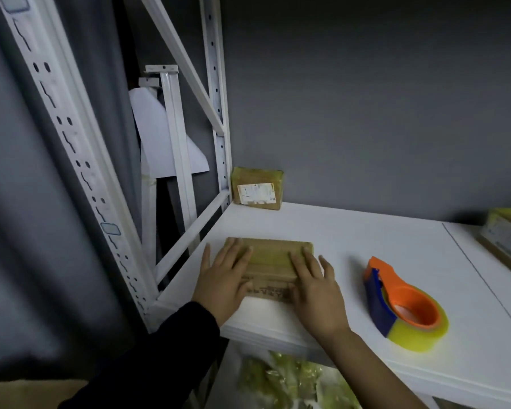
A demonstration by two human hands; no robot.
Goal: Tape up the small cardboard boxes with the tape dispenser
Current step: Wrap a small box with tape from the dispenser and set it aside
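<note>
**Entry: box [270, 261], small, cardboard, under both hands.**

Risks, as judged:
- The box sat near the front edge of the shelf [366, 231]. A press with any pull toward the person could have slid it off the lip.
- A yellowish tape band appeared to cross its top. Uneven smoothing could have trapped creases or left an end lifted. Whether the ends were stuck down could not be told.
- The dispenser [401, 302] lay on its side, untouched, well to the right of the right hand [316, 293]. A blind reach for it risked nudging it toward the front edge.

Position relative to fingers:
- The left hand [224, 278] lay flat on the box's left end. Its fingers [236, 255] were straight and slightly spread, with the tips near the far edge.
- The right hand lay flat on the right end. Its fingers [306, 261] were also straight and spread, and the outermost hung past the box over the shelf.
- Neither hand was curled round anything. The middle strip of the box showed bare between them.

Others held on the shelf:
- A labelled box [257, 187] stood upright in the back corner.
- Another box [508, 240] sat at the far right.
</note>
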